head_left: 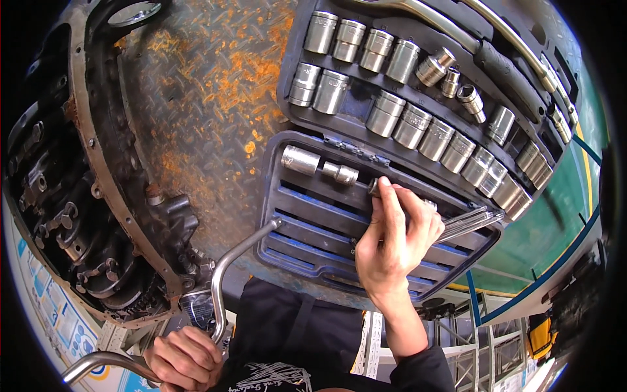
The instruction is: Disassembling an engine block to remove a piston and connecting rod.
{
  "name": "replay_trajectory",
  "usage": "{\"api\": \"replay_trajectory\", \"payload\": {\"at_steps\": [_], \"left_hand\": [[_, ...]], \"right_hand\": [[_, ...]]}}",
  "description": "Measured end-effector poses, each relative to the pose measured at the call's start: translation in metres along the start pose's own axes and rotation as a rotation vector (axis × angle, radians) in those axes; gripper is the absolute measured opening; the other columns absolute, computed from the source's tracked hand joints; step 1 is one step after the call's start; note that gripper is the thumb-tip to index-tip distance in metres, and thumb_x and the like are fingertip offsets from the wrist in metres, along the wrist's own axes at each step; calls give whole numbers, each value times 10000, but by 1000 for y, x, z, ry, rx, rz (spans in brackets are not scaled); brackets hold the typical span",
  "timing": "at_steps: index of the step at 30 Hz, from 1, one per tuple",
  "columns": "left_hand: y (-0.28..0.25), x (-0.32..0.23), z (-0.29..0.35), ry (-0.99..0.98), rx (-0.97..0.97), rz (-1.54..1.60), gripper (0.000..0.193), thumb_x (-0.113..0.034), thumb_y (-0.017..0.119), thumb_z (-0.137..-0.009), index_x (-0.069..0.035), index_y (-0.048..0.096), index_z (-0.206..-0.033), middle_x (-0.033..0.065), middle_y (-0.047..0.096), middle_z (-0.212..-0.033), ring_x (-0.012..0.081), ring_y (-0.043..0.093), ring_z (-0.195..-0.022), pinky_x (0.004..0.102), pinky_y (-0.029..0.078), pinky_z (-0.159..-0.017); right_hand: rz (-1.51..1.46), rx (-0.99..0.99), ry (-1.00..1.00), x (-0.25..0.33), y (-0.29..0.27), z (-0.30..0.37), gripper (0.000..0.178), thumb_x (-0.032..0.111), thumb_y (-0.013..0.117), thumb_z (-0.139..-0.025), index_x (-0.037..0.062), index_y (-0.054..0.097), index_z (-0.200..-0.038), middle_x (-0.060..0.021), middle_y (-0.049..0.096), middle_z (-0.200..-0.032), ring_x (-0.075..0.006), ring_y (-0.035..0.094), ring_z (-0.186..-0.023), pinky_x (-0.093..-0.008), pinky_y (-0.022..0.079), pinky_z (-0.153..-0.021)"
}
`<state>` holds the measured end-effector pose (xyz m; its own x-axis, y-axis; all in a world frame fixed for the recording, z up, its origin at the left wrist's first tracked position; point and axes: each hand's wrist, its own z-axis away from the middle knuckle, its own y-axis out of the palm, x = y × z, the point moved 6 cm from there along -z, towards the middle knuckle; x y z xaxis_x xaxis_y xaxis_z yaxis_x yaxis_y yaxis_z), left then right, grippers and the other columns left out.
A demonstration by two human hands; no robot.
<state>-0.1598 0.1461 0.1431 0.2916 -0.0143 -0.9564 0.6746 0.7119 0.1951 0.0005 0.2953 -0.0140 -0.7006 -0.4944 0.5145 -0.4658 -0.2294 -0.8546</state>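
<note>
My left hand (185, 358) is wrapped round a bent steel speed brace (219, 287) at the lower left. The brace's drive end reaches up over the case lid (297, 199), with no socket on it. Over that lid, my right hand (398, 242) pinches a small socket (374, 187) between thumb and fingers, which partly cover it. A larger socket (301, 160) and a stepped socket (340, 173) lie in the lid, left of my right hand. Several thin metal wrenches (467, 223) lie at the lid's right side, beyond my hand.
The socket tray (359, 98) above holds rows of chrome sockets, some tilted, and a black-gripped ratchet (509, 75). An engine block (91, 150) with exposed internals stands on the left. Between them is a rusty tread-plate bench (202, 85). Green floor (503, 264) shows at right.
</note>
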Motion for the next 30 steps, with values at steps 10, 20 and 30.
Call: {"api": "replay_trajectory", "payload": {"at_steps": [10, 20, 30], "left_hand": [[-3, 20, 24, 199, 30, -107, 619, -506, 324, -1056, -82, 390, -610, 87, 450, -607, 230, 452, -552, 384, 417, -551], [-17, 26, 27, 49, -396, -249, 578, -445, 263, -1091, -176, 259, -580, -13, 220, -482, 131, 211, -406, 297, 281, -443], [-17, 35, 18, 34, -399, -145, 575, -435, 269, -1097, -179, 212, -585, -31, 168, -497, 114, 144, -421, 294, 190, -438]], "right_hand": [[5, -50, -84, -1, 5, -1, 426, 24, 642, -706, 53, 743, -1119, -50, 706, -1021, -181, 611, -816, -363, 387, -795], [10, -44, -67, -2, 7, 2, 447, 32, 628, -695, 51, 739, -1128, -47, 712, -1022, -179, 601, -785, -376, 379, -800], [-176, 72, -9, -3, -23, -28, 400, 225, 745, -773, 40, 705, -1125, -136, 654, -1238, -256, 552, -945, -385, 366, -857]]}}
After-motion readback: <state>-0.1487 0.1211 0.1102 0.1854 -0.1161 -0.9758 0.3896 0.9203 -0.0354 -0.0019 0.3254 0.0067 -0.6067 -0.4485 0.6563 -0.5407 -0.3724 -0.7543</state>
